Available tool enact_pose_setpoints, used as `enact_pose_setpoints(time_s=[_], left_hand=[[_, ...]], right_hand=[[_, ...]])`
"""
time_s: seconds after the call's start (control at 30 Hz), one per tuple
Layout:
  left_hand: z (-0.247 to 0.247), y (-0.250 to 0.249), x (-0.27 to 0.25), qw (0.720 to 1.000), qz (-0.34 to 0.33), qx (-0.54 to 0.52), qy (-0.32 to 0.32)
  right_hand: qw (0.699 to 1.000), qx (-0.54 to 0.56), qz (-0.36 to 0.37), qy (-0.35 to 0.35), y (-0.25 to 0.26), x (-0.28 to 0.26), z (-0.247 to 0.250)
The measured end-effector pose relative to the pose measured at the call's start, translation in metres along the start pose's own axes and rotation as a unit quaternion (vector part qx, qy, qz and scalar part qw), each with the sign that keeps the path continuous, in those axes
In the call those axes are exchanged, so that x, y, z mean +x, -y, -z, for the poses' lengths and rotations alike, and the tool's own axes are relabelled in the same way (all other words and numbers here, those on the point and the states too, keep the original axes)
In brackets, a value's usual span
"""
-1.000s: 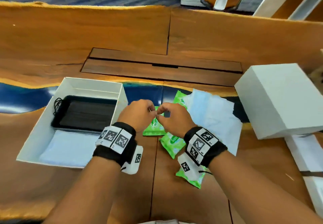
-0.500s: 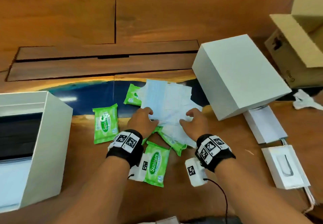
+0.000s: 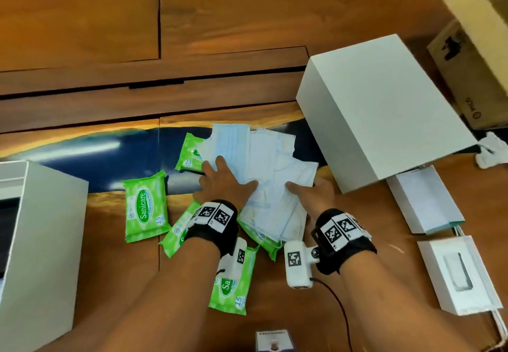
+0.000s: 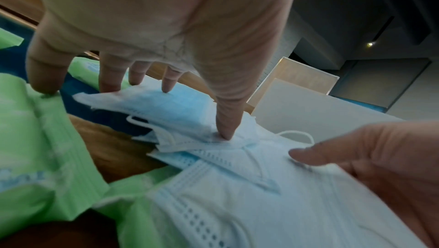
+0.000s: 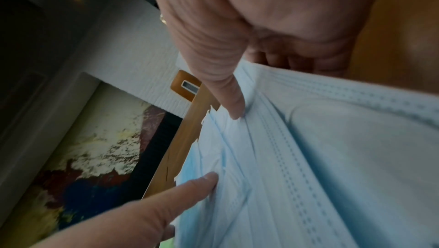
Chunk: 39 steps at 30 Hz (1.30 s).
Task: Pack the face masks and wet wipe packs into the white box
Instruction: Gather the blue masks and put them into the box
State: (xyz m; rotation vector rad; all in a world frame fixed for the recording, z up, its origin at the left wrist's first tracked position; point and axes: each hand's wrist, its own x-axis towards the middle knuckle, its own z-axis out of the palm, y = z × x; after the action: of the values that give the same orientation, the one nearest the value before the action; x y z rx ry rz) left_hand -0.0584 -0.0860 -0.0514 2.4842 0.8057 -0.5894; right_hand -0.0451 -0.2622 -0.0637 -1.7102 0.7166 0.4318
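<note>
A loose pile of light blue face masks (image 3: 270, 164) lies mid-table on top of some green wet wipe packs. My left hand (image 3: 220, 184) presses flat on the pile's left side, fingers spread; in the left wrist view its fingertips (image 4: 166, 89) touch the masks (image 4: 261, 205). My right hand (image 3: 310, 192) pinches the pile's right edge, thumb (image 5: 234, 109) on top of the masks (image 5: 332, 158) and fingers tucked below. Wet wipe packs lie around: one (image 3: 145, 208) to the left, one (image 3: 191, 156) behind, one (image 3: 233, 288) under my left wrist. The open white box (image 3: 44, 241) stands at the far left.
The white lid (image 3: 379, 109) stands close to the right of the masks. Two small white boxes (image 3: 426, 200) (image 3: 459, 272) lie at the right, a cardboard carton (image 3: 472, 71) in the far right corner. A cable runs from my right wrist camera (image 3: 297, 266).
My view swung right, away from the white box. Both hands left the wipe pack near the box and moved onto the mask pile, then spread wider over it.
</note>
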Motion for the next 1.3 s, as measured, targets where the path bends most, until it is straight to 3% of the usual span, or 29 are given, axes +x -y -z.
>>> enact_pose_setpoints(time_s=[0.23,0.4,0.5,0.6,0.67,0.73,0.77,0.93,1.07,1.17,1.23,1.3], left_hand=[[0.002,-0.009,-0.001,0.999,-0.028,0.022,0.001],[0.004,-0.008,-0.004,0.998,-0.064,-0.024,0.003],[0.012,-0.002,-0.006,0.993,-0.082,-0.085,-0.028],[0.023,0.017,-0.007,0.963,-0.064,-0.260,-0.025],[0.031,0.033,-0.008,0.920,0.003,-0.392,-0.001],[0.033,0.050,-0.012,0.887,0.078,-0.454,0.020],[0.033,0.058,-0.014,0.890,0.096,-0.445,0.022],[0.022,0.084,-0.014,0.967,0.095,-0.237,-0.001],[0.024,0.080,-0.025,0.992,0.070,-0.069,-0.081],[0.025,0.063,-0.029,0.987,-0.040,-0.075,-0.134],[0.025,0.046,-0.027,0.987,-0.066,-0.119,-0.090],[0.022,0.031,-0.024,0.984,-0.052,-0.165,-0.032]], right_hand=[[0.995,-0.047,0.090,0.008,0.014,-0.007,-0.024],[0.993,-0.087,0.078,-0.005,0.014,-0.007,-0.033],[0.992,-0.092,0.082,0.006,0.014,-0.009,-0.029],[0.994,-0.073,0.084,0.013,0.010,-0.011,-0.018],[0.994,-0.065,0.086,0.019,0.009,-0.013,-0.010],[0.994,-0.054,0.092,0.021,0.011,-0.017,-0.003],[0.994,-0.046,0.096,0.021,0.013,-0.020,0.001],[0.997,-0.026,0.065,0.043,0.024,-0.026,0.013],[0.994,-0.077,0.081,0.019,0.031,-0.028,0.025],[0.980,-0.119,0.157,-0.007,0.049,-0.040,0.038],[0.975,-0.109,0.193,-0.018,0.064,-0.051,0.046],[0.979,-0.061,0.190,0.034,0.075,-0.056,0.045]])
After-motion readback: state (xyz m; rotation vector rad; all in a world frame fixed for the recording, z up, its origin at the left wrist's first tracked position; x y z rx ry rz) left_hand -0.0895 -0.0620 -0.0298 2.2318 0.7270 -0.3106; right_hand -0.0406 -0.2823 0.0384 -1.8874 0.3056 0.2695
